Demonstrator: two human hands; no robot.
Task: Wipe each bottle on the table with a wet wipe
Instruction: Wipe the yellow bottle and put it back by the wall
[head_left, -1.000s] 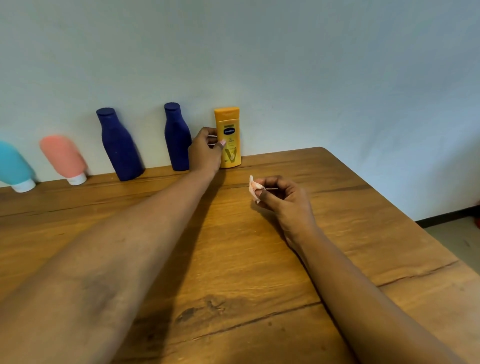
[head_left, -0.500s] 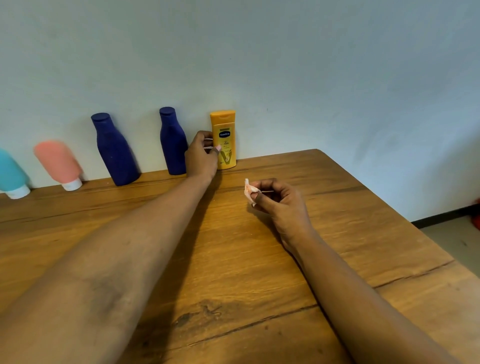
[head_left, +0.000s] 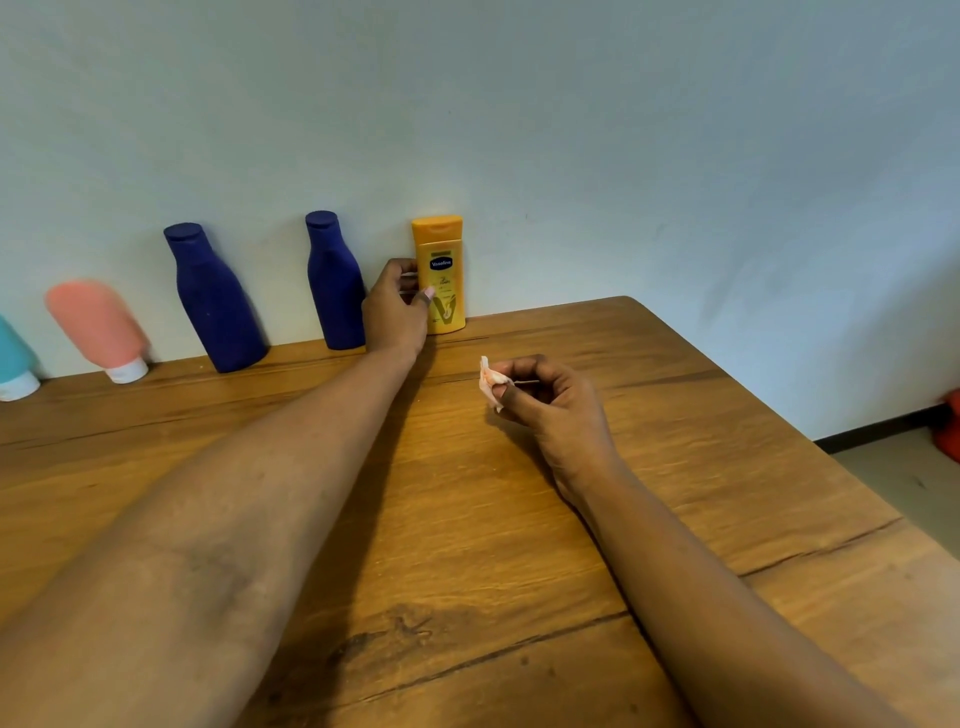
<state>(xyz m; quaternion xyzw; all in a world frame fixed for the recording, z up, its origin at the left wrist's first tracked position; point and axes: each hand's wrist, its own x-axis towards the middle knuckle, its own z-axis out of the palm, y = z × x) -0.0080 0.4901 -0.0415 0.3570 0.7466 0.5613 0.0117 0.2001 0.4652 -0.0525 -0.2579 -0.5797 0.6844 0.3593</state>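
Observation:
A row of bottles stands along the wall on the wooden table. A yellow lotion bottle stands upright at the right end, and my left hand grips its left side, thumb across the front. Left of it stand a dark blue bottle and a second, larger dark blue bottle. A pink tube rests on its white cap, and a teal tube sits at the frame's left edge. My right hand pinches a small crumpled wet wipe above the table.
The pale wall rises directly behind the bottles. The table's right edge runs diagonally toward the front right, with floor beyond it and a red object on the floor.
My left hand has kept its grip on the yellow bottle and my right hand still holds the wipe. Only the camera view has shifted slightly.

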